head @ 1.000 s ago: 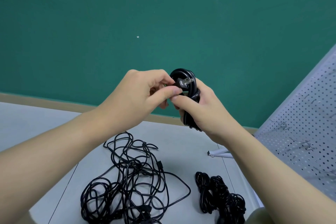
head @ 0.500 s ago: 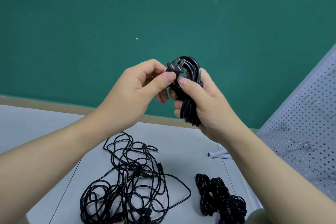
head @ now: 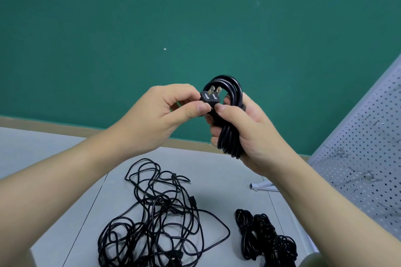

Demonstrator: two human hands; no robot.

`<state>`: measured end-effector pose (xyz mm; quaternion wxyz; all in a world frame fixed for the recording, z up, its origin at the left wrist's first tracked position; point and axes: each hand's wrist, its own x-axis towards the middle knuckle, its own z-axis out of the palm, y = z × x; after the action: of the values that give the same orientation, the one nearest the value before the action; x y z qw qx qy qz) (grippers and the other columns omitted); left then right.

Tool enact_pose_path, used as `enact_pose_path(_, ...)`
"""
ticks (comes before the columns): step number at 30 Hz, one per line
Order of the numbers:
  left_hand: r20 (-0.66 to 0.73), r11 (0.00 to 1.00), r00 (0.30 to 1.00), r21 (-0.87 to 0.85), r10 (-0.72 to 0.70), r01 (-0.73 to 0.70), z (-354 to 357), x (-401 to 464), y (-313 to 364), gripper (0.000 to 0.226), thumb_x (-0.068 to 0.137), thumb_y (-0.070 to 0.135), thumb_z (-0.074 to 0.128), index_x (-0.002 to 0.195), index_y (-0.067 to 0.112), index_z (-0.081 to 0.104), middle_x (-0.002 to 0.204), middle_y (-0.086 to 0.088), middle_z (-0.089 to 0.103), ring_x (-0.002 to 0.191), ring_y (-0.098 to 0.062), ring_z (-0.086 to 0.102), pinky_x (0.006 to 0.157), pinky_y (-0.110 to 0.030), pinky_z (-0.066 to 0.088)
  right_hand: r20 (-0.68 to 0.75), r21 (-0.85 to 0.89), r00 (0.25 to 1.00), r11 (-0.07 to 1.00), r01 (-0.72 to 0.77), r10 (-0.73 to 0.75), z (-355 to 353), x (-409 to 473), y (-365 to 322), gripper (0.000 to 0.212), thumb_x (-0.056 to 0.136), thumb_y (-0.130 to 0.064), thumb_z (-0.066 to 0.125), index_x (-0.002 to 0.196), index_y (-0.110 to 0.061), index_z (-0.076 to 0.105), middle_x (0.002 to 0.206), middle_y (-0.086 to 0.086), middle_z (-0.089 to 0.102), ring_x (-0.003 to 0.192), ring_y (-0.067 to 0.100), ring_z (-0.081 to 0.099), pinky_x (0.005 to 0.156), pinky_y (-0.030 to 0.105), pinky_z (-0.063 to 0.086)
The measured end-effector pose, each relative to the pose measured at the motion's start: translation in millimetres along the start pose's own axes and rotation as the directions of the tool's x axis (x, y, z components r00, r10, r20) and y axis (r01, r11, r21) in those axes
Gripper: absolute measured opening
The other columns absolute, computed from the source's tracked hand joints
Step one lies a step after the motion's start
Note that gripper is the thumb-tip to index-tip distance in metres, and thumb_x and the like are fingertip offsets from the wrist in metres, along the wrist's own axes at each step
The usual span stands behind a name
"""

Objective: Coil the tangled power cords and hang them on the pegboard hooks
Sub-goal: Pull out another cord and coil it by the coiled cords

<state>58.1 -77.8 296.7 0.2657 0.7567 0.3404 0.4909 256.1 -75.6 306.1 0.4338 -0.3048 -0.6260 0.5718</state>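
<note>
A black coiled power cord [head: 230, 128] stands upright in the air above the table, gripped around its middle by my right hand [head: 249, 130]. Its two-pronged plug [head: 211, 97] points up at the coil's top left, pinched between the thumb and forefinger of my left hand [head: 160, 115]; my right thumb touches the plug's base. On the grey table [head: 71, 171] below lies a loose tangle of black cords [head: 156, 219]. A bundled heap of black cords [head: 267, 236] lies to its right. The white pegboard [head: 364, 158] leans at the right with thin metal hooks [head: 338, 151].
A green wall [head: 152, 28] closes the back behind a tan strip along the table's far edge. The pegboard's white foot [head: 263, 186] rests on the table by my right wrist. A seam line crosses the table surface left of the tangle.
Both hands have lifted the coil higher. The plug has turned from lying flat against the coil to pointing prongs-up at its top left, held in my left fingers.
</note>
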Motion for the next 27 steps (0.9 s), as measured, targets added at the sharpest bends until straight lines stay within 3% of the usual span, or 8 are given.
enact_pose_path(3, 0.046, 0.997, 0.998, -0.065, -0.044, 0.047, 4, 0, -1, 0.027, 0.098, 0.038, 0.06, 0.09, 0.014, 0.071, 0.07, 0.017, 0.054, 0.069, -0.008, 0.044, 0.066, -0.022, 0.038, -0.018, 0.092, 0.999, 0.995, -0.036, 0.037, 0, -3, -2, 0.026, 0.097, -0.015, 0.056, 0.077, -0.03, 0.063, 0.085, 0.008, 0.06, 0.059, 0.017, 0.044, 0.055, 0.028, 0.039)
enact_pose_path(6, 0.122, 0.993, 0.991, -0.097, -0.056, 0.068, 8, -1, 0, 0.027, 0.101, 0.037, 0.055, 0.084, 0.021, 0.069, 0.068, 0.018, 0.054, 0.068, -0.004, 0.045, 0.067, -0.016, 0.039, -0.018, 0.13, 0.999, 0.991, -0.039, 0.042, -1, -5, -3, 0.009, 0.095, -0.016, 0.056, 0.097, -0.016, 0.047, 0.088, 0.016, 0.056, 0.061, 0.02, 0.036, 0.053, 0.028, 0.037)
enact_pose_path(9, 0.159, 0.993, 0.985, -0.092, -0.06, 0.075, 5, 0, -1, 0.04, 0.098, 0.05, 0.048, 0.081, 0.021, 0.067, 0.069, 0.01, 0.05, 0.068, -0.009, 0.045, 0.067, -0.022, 0.039, -0.007, 0.149, 0.999, 0.988, -0.042, 0.044, -1, -5, -4, 0.01, 0.096, -0.016, 0.055, 0.097, -0.015, 0.046, 0.086, 0.016, 0.056, 0.064, 0.02, 0.034, 0.054, 0.028, 0.035)
enact_pose_path(12, 0.173, 0.997, 0.984, -0.057, -0.049, 0.059, 1, 0, 0, 0.044, 0.107, 0.042, 0.039, 0.087, 0.013, 0.065, 0.073, 0.015, 0.056, 0.07, -0.006, 0.044, 0.069, -0.02, 0.039, -0.027, 0.216, 0.996, 0.974, -0.075, 0.082, -4, -4, -5, 0.014, 0.093, -0.018, 0.057, 0.093, -0.019, 0.043, 0.086, 0.015, 0.056, 0.06, 0.019, 0.039, 0.055, 0.028, 0.036)
enact_pose_path(14, 0.178, 0.998, 0.983, -0.003, -0.053, 0.055, 2, -2, 0, 0.046, 0.108, 0.037, 0.031, 0.093, 0.013, 0.066, 0.083, 0.005, 0.063, 0.073, -0.005, 0.047, 0.073, -0.02, 0.04, -0.035, 0.23, 0.995, 0.969, -0.087, 0.098, -5, -3, -4, 0.017, 0.092, -0.018, 0.058, 0.093, -0.019, 0.041, 0.087, 0.015, 0.055, 0.059, 0.019, 0.041, 0.054, 0.028, 0.037)
enact_pose_path(18, 0.149, 0.998, 0.989, 0.063, 0.007, -0.016, 7, -6, 5, 0.035, 0.108, 0.029, 0.03, 0.096, 0.025, 0.062, 0.087, 0.027, 0.06, 0.079, 0.007, 0.054, 0.076, -0.008, 0.038, -0.024, 0.251, 0.994, 0.963, -0.1, 0.11, -4, -1, -5, 0.017, 0.091, -0.018, 0.058, 0.091, -0.02, 0.041, 0.082, 0.01, 0.058, 0.058, 0.018, 0.043, 0.054, 0.029, 0.039)
enact_pose_path(22, 0.113, 0.998, 0.991, 0.002, -0.066, 0.066, 14, -9, 6, 0.053, 0.106, 0.045, 0.018, 0.097, 0.008, 0.055, 0.076, 0.009, 0.042, 0.071, -0.014, 0.037, 0.071, -0.031, 0.035, -0.011, 0.27, 0.994, 0.957, -0.106, 0.113, -3, -1, -6, 0.017, 0.098, -0.014, 0.054, 0.09, -0.02, 0.04, 0.077, 0.005, 0.059, 0.055, 0.016, 0.044, 0.053, 0.027, 0.04)
enact_pose_path(27, 0.05, 0.953, 0.983, -0.239, -0.18, 0.186, 17, -6, 4, 0.054, 0.097, 0.066, 0.025, 0.09, 0.019, 0.048, 0.078, 0.013, 0.039, 0.075, -0.019, 0.031, 0.073, -0.033, 0.032, 0.004, 0.236, 0.994, 0.966, -0.108, 0.111, -1, 0, -3, 0.016, 0.091, -0.02, 0.059, 0.092, -0.021, 0.043, 0.087, 0.012, 0.06, 0.059, 0.018, 0.044, 0.056, 0.028, 0.042)
